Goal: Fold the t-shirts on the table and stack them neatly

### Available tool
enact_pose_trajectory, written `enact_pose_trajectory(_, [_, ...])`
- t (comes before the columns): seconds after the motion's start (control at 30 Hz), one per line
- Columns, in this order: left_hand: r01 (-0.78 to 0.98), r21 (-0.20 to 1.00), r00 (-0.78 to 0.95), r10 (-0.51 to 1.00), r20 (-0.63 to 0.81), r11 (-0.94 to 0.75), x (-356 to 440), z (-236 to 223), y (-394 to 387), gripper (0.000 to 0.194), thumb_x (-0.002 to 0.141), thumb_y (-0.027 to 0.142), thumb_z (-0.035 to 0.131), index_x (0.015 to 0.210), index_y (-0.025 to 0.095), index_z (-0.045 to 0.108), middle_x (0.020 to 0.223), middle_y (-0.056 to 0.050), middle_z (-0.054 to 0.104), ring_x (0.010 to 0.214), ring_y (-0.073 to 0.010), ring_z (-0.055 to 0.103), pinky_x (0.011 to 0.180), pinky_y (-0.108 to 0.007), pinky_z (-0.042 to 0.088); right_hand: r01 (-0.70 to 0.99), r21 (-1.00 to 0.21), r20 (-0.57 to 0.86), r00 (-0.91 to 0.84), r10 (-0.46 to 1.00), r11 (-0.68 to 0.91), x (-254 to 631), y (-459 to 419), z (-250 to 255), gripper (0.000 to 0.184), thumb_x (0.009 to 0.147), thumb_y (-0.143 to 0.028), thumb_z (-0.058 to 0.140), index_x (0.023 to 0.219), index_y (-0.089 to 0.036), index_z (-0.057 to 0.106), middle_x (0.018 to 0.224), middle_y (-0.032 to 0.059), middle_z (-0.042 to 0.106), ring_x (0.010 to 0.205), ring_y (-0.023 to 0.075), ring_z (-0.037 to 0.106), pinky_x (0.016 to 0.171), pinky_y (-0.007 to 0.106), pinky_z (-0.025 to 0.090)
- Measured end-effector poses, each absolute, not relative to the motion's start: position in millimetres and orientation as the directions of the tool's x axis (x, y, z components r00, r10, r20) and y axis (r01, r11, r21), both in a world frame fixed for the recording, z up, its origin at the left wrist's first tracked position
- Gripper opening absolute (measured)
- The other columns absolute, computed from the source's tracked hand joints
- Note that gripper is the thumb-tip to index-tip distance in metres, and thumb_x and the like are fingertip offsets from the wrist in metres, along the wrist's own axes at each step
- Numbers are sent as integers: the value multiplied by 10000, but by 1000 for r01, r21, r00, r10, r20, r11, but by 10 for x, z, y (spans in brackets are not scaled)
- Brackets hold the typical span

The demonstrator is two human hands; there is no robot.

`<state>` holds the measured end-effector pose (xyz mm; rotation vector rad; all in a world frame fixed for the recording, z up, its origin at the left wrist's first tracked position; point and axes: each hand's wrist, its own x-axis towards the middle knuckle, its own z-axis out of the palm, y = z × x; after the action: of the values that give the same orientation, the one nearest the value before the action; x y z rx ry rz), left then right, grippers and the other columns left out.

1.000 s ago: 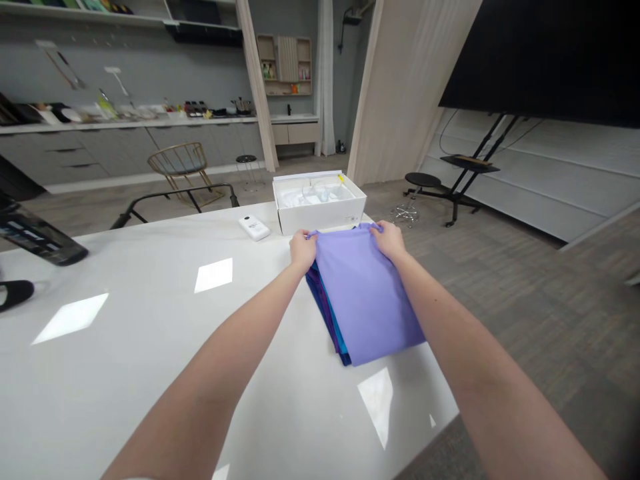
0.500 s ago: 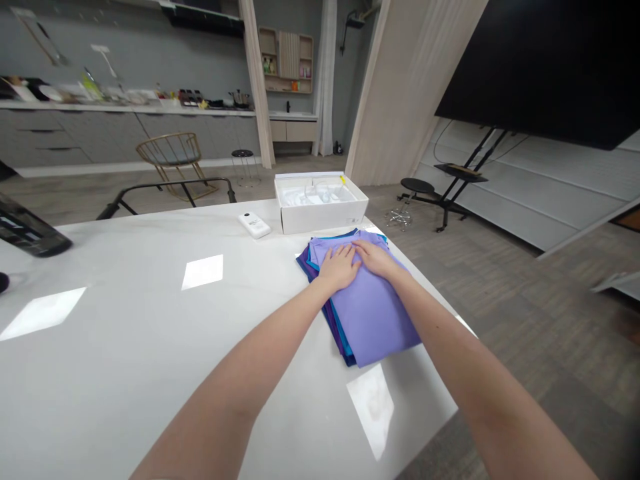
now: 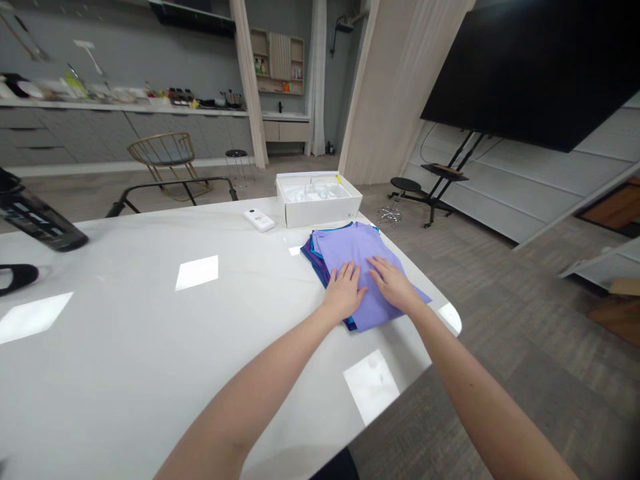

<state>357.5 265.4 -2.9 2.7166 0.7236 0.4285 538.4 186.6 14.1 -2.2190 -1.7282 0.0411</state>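
A folded light purple cloth (image 3: 345, 247) lies on top of a stack of folded fabric near the table's right edge. Dark blue, deep purple and bright blue layers (image 3: 316, 260) stick out along the stack's left side. Flat on the purple cloth rests my left hand (image 3: 344, 291), fingers spread and holding nothing. My right hand (image 3: 393, 283) also lies flat on it, a little to the right, with its fingers stretched out. Whether the cloth is a garment cannot be made out from its folds.
Behind the stack stands an open white box (image 3: 320, 212) with clear and white contents. Left of it lies a white handheld device (image 3: 259, 220). A dark bottle (image 3: 40, 217) stands at the far left of the white table (image 3: 150, 347). A black stool (image 3: 405, 185) is beyond the right edge.
Both hands let go of the purple cloth's far corners and came down flat on it. Since then they have slid over it towards me.
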Motion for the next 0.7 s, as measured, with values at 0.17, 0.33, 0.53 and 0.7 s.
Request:
enact_pose_trajectory(0.17, [349,343,898,416,142,-872,3103,-38,2154,608,1015,433,448,1538,133,383,1634,-165,341,1513,-296,308,1223,-516,276,917,-278,203,347,915,-286,5154,1173,-110,573,1009,-452,424,1534,-226,450,1551,155,472,1440,330,439,1139,560,404])
enact_pose_trajectory(0.33, [300,377,915,376,147,-876,2483,134,1854,356,992,306,492,1307,194,613,1411,-117,612,1299,-265,570,1148,-498,392,938,-273,349,305,886,-215,4516,1056,-57,446,974,-383,472,1306,-136,638,1388,216,603,1305,360,558,1080,547,447])
enact_pose_trajectory(0.53, [525,343,783,599,164,-779,1297,388,2028,280,991,244,462,1148,160,679,1077,-94,730,1010,-242,691,979,-422,511,794,-601,114,-34,993,96,3148,1697,184,289,971,-345,476,1042,-222,727,987,66,763,879,234,708,816,366,532])
enact_pose_trajectory(0.7, [744,325,570,808,148,-584,-65,412,2244,279,1006,239,440,1133,203,685,1038,-60,725,973,-222,692,905,-363,528,614,-760,53,-268,962,212,1827,2284,98,269,948,-334,494,983,-226,738,816,24,743,746,210,674,731,327,499])
